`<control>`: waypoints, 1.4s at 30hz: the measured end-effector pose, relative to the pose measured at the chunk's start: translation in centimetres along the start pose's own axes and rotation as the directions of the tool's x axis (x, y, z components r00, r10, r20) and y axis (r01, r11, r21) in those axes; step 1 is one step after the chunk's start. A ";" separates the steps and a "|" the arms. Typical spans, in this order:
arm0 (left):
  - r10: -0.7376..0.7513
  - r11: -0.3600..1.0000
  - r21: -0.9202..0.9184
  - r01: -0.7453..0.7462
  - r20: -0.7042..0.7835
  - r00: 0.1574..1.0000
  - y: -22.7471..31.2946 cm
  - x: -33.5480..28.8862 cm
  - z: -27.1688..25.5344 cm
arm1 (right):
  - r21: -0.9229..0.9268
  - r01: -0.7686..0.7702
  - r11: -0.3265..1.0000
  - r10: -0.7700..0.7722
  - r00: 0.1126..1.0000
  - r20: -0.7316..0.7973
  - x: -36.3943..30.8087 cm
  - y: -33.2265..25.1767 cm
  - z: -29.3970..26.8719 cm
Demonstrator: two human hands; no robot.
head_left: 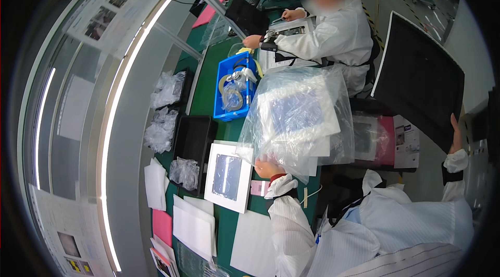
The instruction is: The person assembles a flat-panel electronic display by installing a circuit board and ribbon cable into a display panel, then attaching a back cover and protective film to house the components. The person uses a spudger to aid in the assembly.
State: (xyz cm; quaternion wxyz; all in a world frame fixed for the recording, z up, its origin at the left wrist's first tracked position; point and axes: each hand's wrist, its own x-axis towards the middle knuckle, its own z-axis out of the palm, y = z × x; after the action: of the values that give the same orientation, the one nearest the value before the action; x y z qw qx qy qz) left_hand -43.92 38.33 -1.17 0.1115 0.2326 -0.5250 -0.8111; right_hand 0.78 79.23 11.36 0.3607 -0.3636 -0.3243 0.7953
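Observation:
My left hand pinches the near corner of a large clear plastic bag above the green worktable. Through the bag show a white-framed panel with a bluish face and white sheets around it. At the right, my right hand grips the lower edge of a big black rectangular sheet with a pale border, held up tilted beside the table. Its thumb side is partly hidden by the sheet. Close to my left hand lies a white-framed panel with a dark, shiny face, and a small pink-and-white card.
A blue bin holds tape rolls and small parts. Black trays contain crumpled clear plastic. White sheets and a pink sheet lie at the near left. A co-worker sits at the table's far end. A light-strip frame borders the left.

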 end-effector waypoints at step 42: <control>0.412 0.335 0.937 0.099 -0.240 0.879 13.5 -14.6 -49.8 | -0.493 0.864 0.099 0.535 0.372 0.758 -28.4 48.4 25.1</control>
State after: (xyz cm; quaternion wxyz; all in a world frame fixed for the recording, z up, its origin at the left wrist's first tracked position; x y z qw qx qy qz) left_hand -7.50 -1.05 -2.16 0.1544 0.3759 -0.8712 -0.2755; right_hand -22.44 24.25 -3.37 -0.0987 0.0581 -0.9362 0.3321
